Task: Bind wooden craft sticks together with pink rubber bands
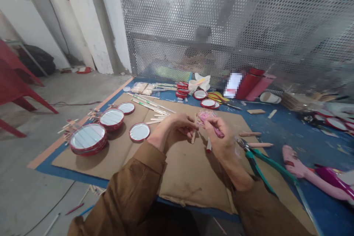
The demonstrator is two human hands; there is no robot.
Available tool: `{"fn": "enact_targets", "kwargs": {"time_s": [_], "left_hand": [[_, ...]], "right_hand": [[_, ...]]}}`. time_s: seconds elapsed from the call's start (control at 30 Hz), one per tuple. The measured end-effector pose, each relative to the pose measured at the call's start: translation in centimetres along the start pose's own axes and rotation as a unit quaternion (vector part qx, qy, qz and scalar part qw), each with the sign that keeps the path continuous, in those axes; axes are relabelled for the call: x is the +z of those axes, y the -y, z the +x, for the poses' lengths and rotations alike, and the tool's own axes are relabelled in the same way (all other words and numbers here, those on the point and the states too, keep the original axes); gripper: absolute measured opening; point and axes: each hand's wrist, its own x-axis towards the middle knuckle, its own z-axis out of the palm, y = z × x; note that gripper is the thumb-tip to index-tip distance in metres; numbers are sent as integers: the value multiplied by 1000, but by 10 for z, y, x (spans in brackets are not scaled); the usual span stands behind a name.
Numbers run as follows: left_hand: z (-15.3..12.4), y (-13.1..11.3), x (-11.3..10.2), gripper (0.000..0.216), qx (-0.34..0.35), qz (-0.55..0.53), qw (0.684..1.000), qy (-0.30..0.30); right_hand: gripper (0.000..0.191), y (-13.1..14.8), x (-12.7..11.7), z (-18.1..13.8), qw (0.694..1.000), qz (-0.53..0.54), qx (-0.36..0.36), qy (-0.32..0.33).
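Jutting from the left hand [182, 122]: a pale, flat, seemingly wooden stick [193, 137].

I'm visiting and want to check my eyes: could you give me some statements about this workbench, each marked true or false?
1. The right hand holds a pink tool. True.
2. The left hand is empty. False: it holds a thin wooden stick.
3. The green-handled pliers lie to the left of both hands. False: they lie to the right of both.
4. A round, red-rimmed piece lies on the cardboard. True.
5. The red chair is at the far right. False: it stands at the left.
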Motion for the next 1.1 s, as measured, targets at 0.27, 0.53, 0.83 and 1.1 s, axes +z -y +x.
{"fn": "enact_targets", "kwargs": {"time_s": [0.27, 0.53, 0.83, 1.1], "left_hand": [[-2, -2, 3, 29, 1, 7, 1000, -13], [-3, -2, 2, 35, 3, 6, 1000, -13], [-3, -3, 3, 32, -1, 1, 1000, -20], [-4, -3, 2, 38, 0, -1, 1000, -10]], "right_hand": [[23, 4, 3, 0, 999, 19, -13, 35], [22, -2, 1, 0, 1000, -1, 5, -7], [24, 1, 2, 0, 1000, -1, -4, 17], [23, -6, 6, 1, 999, 47, -17, 7]]}}
